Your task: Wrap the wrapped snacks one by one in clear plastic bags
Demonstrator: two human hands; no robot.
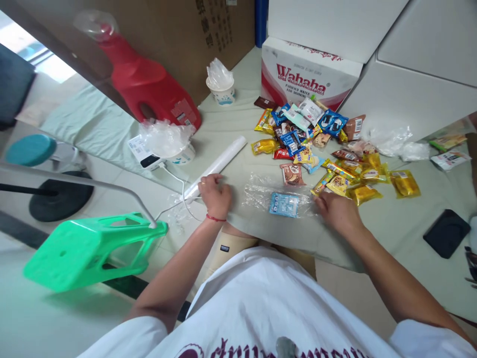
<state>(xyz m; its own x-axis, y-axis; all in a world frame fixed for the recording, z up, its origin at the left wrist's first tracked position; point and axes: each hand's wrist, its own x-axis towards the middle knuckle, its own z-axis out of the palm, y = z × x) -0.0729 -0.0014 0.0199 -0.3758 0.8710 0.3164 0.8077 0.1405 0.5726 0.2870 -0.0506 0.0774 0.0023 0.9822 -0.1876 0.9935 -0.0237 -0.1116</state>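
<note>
My left hand (216, 197) rests at the right side of a white plastic roll (225, 158), fingers bent and thumb apart from them. It touches the roll but does not visibly grip it. A clear plastic bag (253, 191) lies flat between my hands, with a small blue snack packet (283, 204) in or on it; I cannot tell which. My right hand (340, 213) is closed at the bag's right edge, its fingertips pinched there. Just beyond that hand begins a heap of wrapped snacks (292, 141), including yellow-wrapped cakes (373, 174).
Behind the snacks stands a Wahaha box (309, 74). Paper cups (224, 94) stuffed with clear plastic, a red jug (149, 84) and a white cable (179, 174) are to the left. A black pouch (446, 233) lies far right. A green stool (93, 248) is on the floor.
</note>
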